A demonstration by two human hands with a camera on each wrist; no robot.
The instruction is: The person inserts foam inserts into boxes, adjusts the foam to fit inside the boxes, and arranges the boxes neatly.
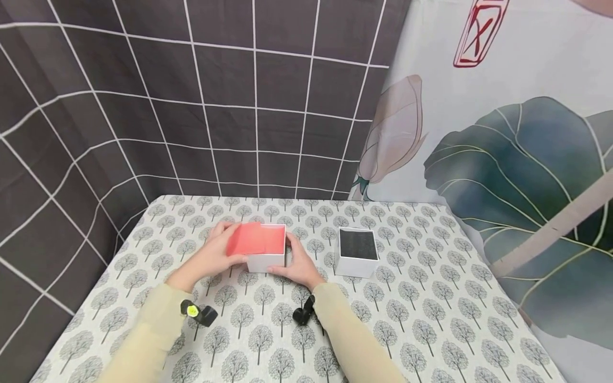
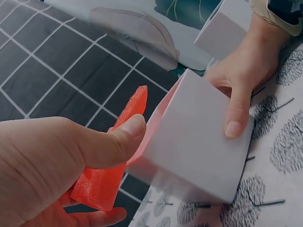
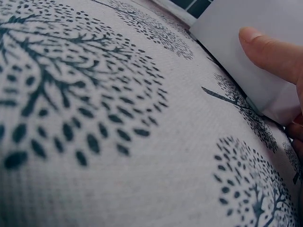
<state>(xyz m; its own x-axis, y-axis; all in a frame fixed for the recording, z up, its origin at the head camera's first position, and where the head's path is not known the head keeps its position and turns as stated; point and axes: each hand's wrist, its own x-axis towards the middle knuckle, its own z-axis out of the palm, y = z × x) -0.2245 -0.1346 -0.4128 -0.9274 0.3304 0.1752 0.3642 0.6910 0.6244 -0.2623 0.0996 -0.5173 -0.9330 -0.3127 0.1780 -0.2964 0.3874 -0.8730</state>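
Note:
My left hand [image 1: 210, 258] pinches a flat red foam pad [image 1: 244, 239] between thumb and fingers. The pad is above the left part of a white open-topped box [image 1: 266, 263], tilted in the left wrist view and apart from the box wall there. Red material [image 1: 274, 239] shows inside the box top. From the right side my right hand [image 1: 299, 263] grips this box, its thumb across the near wall. In the right wrist view only the thumb [image 3: 272, 56] and a bit of finger show against the white wall.
To the right stands a second white box [image 1: 356, 267] with a black pad [image 1: 358, 244] in its top. Both boxes are on a tablecloth [image 1: 261, 340] printed with trees. A dark gridded curtain [image 1: 225, 96] hangs behind, and a leaf-patterned cloth [image 1: 517, 159] at the right.

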